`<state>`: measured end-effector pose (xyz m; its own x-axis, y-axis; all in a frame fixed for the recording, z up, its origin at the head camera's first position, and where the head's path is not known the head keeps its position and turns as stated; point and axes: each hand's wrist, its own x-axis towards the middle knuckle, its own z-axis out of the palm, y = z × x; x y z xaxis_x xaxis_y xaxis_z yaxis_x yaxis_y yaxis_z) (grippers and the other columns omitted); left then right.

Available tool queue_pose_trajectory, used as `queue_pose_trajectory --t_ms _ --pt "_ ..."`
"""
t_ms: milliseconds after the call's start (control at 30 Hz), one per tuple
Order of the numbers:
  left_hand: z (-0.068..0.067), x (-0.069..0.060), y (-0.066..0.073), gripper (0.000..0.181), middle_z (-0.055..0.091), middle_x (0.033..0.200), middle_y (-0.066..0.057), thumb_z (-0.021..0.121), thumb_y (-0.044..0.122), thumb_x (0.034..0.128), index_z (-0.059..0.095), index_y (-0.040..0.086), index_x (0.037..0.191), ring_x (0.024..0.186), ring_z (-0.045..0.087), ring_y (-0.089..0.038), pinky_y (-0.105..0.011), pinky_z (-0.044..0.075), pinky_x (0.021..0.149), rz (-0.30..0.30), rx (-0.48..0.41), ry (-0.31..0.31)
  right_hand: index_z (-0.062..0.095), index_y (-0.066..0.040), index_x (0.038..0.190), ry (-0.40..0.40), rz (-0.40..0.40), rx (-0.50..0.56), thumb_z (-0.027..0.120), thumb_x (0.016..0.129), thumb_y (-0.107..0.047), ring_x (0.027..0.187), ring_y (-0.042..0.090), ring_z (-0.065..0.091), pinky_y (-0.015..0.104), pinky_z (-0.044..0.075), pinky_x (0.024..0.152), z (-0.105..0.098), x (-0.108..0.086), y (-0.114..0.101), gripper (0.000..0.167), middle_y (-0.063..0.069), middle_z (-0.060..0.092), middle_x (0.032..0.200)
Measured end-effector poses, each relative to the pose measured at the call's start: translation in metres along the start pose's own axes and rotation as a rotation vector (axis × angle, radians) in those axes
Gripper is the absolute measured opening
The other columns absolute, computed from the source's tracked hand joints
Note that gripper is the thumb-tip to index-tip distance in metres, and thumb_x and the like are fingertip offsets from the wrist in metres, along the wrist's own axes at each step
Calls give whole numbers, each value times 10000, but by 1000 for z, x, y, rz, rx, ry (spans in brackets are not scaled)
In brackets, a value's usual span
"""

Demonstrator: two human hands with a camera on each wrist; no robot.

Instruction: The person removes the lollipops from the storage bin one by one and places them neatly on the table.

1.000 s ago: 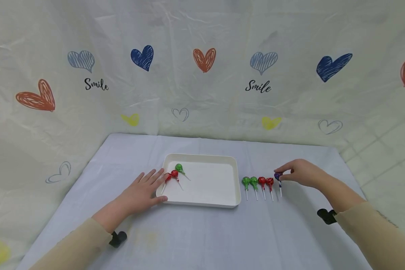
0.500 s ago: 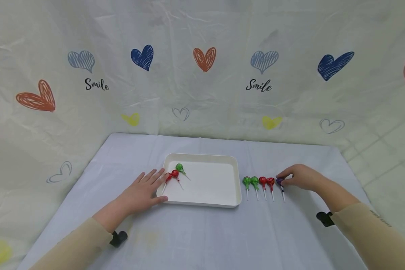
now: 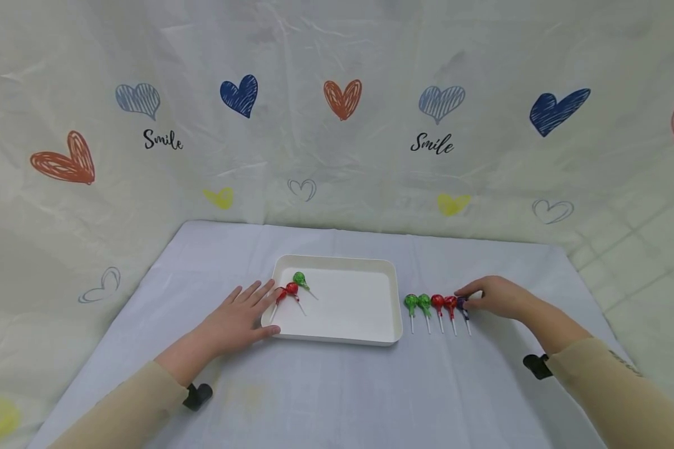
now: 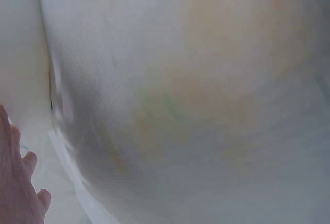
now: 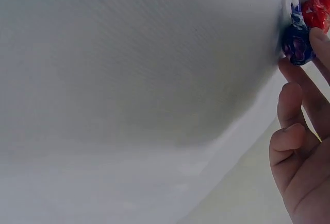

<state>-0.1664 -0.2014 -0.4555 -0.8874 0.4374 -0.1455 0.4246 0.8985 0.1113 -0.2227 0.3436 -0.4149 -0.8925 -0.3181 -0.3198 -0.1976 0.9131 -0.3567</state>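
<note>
My right hand [image 3: 500,297] pinches the wrapped head of a purple lollipop [image 5: 297,46] between thumb and index finger, at the right end of a row on the cloth. Directly left of it lie a red lollipop [image 3: 451,303] and another red one [image 3: 437,302], then two green lollipops [image 3: 410,302], sticks toward me. My left hand [image 3: 233,321] rests with spread, straight fingers over the left edge of a white tray [image 3: 348,305]. Inside the tray, near those fingers, are a green lollipop [image 3: 299,278] and two red lollipops [image 3: 292,289], one partly covered by the fingers.
A white cloth [image 3: 359,386] covers the table. Behind it hangs a pale sheet [image 3: 337,162] printed with hearts and words. The left wrist view shows mostly blurred cloth and part of the left hand.
The right hand has lowered the purple lollipop at the row's end and shifted it left, close against the red one. The left hand and tray have stayed in place.
</note>
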Motion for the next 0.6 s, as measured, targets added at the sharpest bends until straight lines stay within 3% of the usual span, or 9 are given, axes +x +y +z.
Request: queue_pose_trajectory --t_ms 167,333,600 --pt "1 0 0 930 81 1669 -3 453 758 884 192 225 1600 1519 97 -307 -581 80 1195 -1 -5 0 706 -143 1251 31 -2 -10 720 913 -286 1043 324 571 494 525 846 -8 -3 -2 367 169 640 1280" --pt "1 -1 -1 943 75 1670 3 425 785 872 195 231 1599 1520 94 -306 -583 77 1194 -5 -3 -1 694 -124 1265 53 -25 2 721 914 -304 959 256 551 385 518 757 -20 -2 -10 396 159 641 1282" --pt "0 -1 0 947 83 1669 -6 427 785 871 199 224 1598 1518 101 -311 -585 80 1193 -2 -5 -5 686 -146 1284 49 -35 28 720 912 -347 1044 287 567 438 539 823 -29 7 -30 424 141 629 1319"
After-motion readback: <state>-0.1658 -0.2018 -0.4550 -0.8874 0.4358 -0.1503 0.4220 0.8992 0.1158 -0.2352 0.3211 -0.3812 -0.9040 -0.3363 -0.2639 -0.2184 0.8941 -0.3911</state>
